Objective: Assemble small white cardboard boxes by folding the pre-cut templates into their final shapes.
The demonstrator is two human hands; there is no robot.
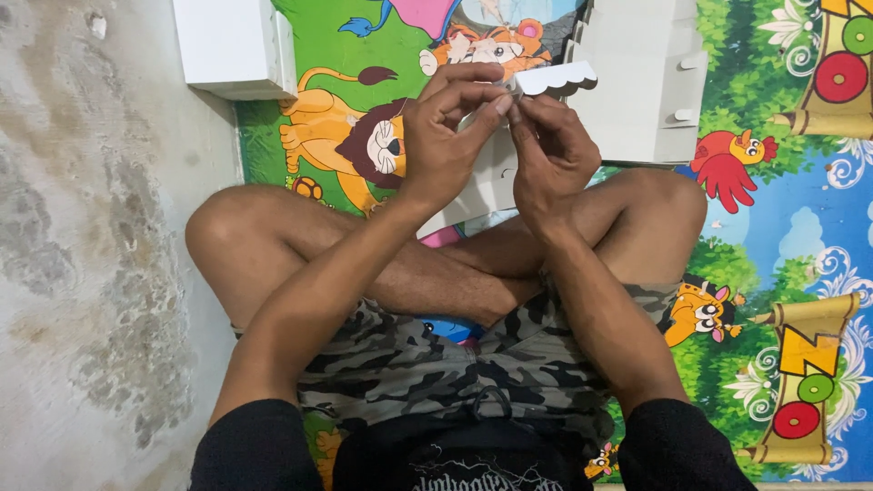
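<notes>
— Starting at the left: what's there?
— A white box [235,45] on the cartoon mat [782,227]. Then the left hand [446,136] and right hand [548,155], close together, fingertips pinched on a small white scalloped card piece [555,79] above the crossed legs.
— Advice?
— Grip near the fold; thin card creases easily. Flat white card sheets [646,82] lie right.

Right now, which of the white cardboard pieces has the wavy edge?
The small white strip pinched between both hands has the scalloped edge. The white box at top left and the larger white piece behind have straight edges.
</notes>
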